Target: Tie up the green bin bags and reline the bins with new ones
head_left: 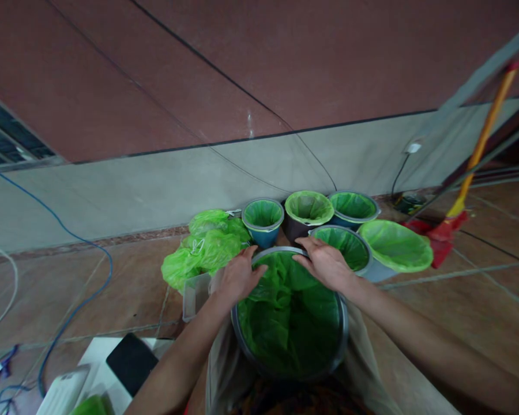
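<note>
A large round trash bin (345, 340) lined with a green plastic bag (285, 311) stands between my knees, its opening facing up at me. My left hand (239, 275) is closed over the far left part of its rim, thumb on the inner side and fingers outside. On the far right part of the rim, my right hand (324, 260) grips in the same way, its thumb over the liner. The liner hangs loosely inside, with folds down its middle. Both sets of fingertips are partly hidden behind the rim.
Several lined bins, among them a blue one (263, 233) and a brown one (294, 227), stand by the wall. Green bagged bundles (207, 248) lie left, near a clear plastic box (195, 295). A broom (480, 150) leans right. A black phone-like slab (131, 363) rests on a white surface.
</note>
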`<state>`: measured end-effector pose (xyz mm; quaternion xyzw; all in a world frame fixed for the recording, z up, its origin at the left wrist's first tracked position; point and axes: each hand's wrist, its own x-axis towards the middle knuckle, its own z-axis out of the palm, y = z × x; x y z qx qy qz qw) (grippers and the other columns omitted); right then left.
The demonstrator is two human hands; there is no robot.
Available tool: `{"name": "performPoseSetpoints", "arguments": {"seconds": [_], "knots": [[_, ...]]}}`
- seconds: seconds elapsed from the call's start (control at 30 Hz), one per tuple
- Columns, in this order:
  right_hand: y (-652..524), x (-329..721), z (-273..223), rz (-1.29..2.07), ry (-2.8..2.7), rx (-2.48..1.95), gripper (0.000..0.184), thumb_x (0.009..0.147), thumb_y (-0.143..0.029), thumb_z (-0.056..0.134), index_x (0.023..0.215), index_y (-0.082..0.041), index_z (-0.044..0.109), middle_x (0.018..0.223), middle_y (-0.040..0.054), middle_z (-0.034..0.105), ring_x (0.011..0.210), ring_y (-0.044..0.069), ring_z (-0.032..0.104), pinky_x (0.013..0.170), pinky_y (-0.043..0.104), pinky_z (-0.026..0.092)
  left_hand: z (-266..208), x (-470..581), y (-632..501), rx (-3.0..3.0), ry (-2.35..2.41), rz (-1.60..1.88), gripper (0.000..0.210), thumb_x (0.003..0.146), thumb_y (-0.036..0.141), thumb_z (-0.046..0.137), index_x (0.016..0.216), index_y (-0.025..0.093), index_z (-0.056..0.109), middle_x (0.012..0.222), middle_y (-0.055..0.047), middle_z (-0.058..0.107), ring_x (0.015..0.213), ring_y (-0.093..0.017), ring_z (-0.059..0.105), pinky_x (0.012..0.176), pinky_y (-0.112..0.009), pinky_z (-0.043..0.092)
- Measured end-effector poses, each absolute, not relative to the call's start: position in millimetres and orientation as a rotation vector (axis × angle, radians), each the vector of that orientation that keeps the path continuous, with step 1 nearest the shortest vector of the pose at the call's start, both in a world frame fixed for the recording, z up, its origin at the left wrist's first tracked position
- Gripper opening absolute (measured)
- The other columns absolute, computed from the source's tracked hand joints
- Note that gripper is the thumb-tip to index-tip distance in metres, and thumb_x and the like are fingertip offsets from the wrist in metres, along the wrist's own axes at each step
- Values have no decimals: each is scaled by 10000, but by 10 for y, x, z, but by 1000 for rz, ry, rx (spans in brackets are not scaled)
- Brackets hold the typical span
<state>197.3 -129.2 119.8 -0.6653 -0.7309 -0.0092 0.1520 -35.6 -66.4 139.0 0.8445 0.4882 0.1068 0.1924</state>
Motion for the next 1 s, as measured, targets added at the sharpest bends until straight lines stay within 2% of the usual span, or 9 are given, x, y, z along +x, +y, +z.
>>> {"name": "performPoseSetpoints", "arguments": {"seconds": [0.07,0.13,0.23,0.3,0.37,0.57,0.7,0.8,1.0], "knots": [[-1287,1951,1205,-22,-2048,-1817,430,987,-391,465,1320,-134,549,1203,144,660,1101,249,621,958,369,481,1377,-355,-599,2201,1294,434,590,879,436,595,1385,149,501,1275,-134,659,1125,-247,642,989,-360,481],[-1274,1926,1208,28,-2020,-1751,399,1003,-366,428,1315,-164,574,1218,122,666,1117,234,620,983,366,477,1367,-331,-504,2055,1214,511,535,905,472,532,1332,151,564,1198,-109,698,1056,-228,661,943,-338,496],[-1246,1887,1202,145,-1999,-1717,358,1013,-318,398,1219,-178,656,1150,99,708,1086,214,645,987,346,480,1356,-256,-350,1943,1120,521,418,925,442,459,1087,149,710,1018,-60,742,948,-197,665,862,-297,504],[-1229,1867,1198,203,-1959,-1730,352,1009,-299,401,1161,-168,690,1129,97,728,1063,211,663,983,339,486,1352,-193,-272,1890,1095,490,374,901,415,482,937,153,746,910,-32,744,889,-182,655,813,-277,501],[-1216,1861,1198,266,-1904,-1741,342,1000,-298,418,1139,-172,704,1144,89,734,1058,212,674,975,336,493,1353,-133,-223,1797,1094,471,319,856,391,546,873,153,757,830,-22,735,813,-167,644,748,-259,498],[-1149,1927,1204,625,-1722,-1747,335,951,-350,493,1164,-196,701,1103,49,754,912,196,705,856,319,531,1375,-3,-120,1418,1046,414,168,724,282,714,788,133,758,702,-28,709,608,-119,599,622,-241,490],[-1074,1989,1151,770,-1615,-1693,351,891,-369,563,1139,-164,704,1054,71,758,886,202,694,808,324,533,1381,68,-48,1358,1053,340,61,705,177,705,709,128,740,636,-24,693,554,-118,592,600,-254,501],[-1025,2017,1090,860,-1523,-1633,339,841,-385,617,1077,-166,722,989,65,764,862,198,691,791,325,535,1374,115,-18,1399,1077,320,58,693,121,676,687,124,734,605,-20,681,532,-115,584,604,-258,504],[-951,2003,1054,1015,-1311,-1623,297,727,-407,691,900,-178,767,885,45,773,786,187,688,741,303,534,1333,138,-30,1450,1126,353,80,705,157,663,725,123,732,633,-20,680,543,-112,571,583,-238,476]]}}
